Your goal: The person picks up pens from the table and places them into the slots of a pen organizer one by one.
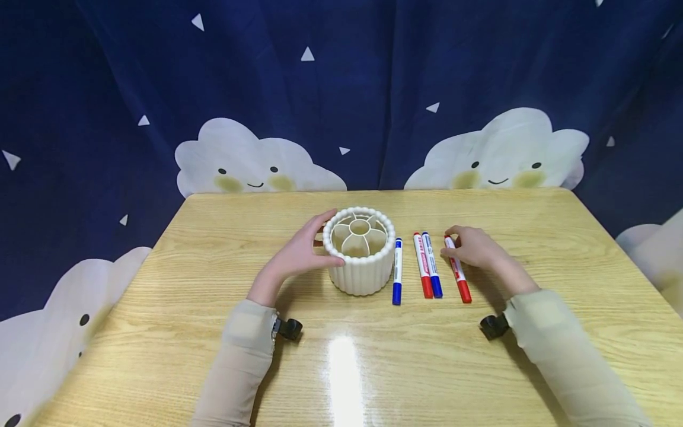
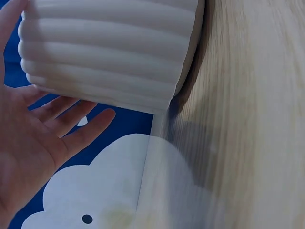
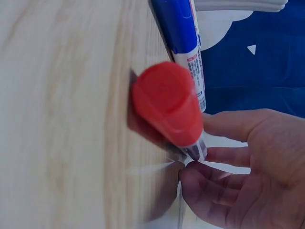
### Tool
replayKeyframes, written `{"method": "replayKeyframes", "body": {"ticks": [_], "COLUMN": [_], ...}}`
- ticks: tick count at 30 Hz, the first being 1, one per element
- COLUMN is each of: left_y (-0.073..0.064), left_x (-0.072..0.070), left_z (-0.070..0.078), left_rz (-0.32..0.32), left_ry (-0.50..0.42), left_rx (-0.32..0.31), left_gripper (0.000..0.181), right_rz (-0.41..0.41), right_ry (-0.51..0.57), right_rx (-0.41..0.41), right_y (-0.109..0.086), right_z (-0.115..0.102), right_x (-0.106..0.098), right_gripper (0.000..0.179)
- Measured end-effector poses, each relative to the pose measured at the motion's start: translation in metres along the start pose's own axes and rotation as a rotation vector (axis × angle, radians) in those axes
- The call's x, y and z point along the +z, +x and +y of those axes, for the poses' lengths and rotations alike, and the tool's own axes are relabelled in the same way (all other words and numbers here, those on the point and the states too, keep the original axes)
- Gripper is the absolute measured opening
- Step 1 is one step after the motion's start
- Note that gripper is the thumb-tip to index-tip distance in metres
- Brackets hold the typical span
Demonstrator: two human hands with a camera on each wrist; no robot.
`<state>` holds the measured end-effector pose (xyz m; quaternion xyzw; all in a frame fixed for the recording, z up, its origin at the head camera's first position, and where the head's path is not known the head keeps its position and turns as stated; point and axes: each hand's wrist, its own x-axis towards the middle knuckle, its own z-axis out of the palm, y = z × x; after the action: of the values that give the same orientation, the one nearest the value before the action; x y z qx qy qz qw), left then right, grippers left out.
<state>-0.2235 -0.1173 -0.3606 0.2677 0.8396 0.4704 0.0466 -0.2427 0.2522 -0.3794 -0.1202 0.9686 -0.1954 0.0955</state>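
A white ribbed pen holder with a beaded rim and divided compartments stands upright on the table. My left hand holds it from the left, thumb at the front of the rim and fingers round the far side; the left wrist view shows the fingers along its wall. My right hand pinches the far end of a red marker lying on the table. In the right wrist view, its red end points at the camera, thumb on one side and fingers on the other.
Between the holder and my right hand lie a blue marker, a red-and-white marker and another blue marker, the last two side by side. The wooden table ends at a dark blue curtain with clouds.
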Motion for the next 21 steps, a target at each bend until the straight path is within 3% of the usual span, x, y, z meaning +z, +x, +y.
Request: {"method": "replayKeyframes", "body": {"ticks": [8, 21], "left_y": [-0.001, 0.0], "left_x": [0.001, 0.001], "left_z": [0.002, 0.0], "left_rz": [0.011, 0.016], "left_ry": [0.048, 0.04], "left_rx": [-0.023, -0.02], "left_gripper": [0.098, 0.1], "right_rz": [-0.023, 0.027], "right_ry": [0.087, 0.071], "right_rx": [0.023, 0.013], "right_y": [-0.001, -0.004], "right_z": [-0.002, -0.013], "right_x": [0.0, -0.012], "right_gripper": [0.049, 0.046]}}
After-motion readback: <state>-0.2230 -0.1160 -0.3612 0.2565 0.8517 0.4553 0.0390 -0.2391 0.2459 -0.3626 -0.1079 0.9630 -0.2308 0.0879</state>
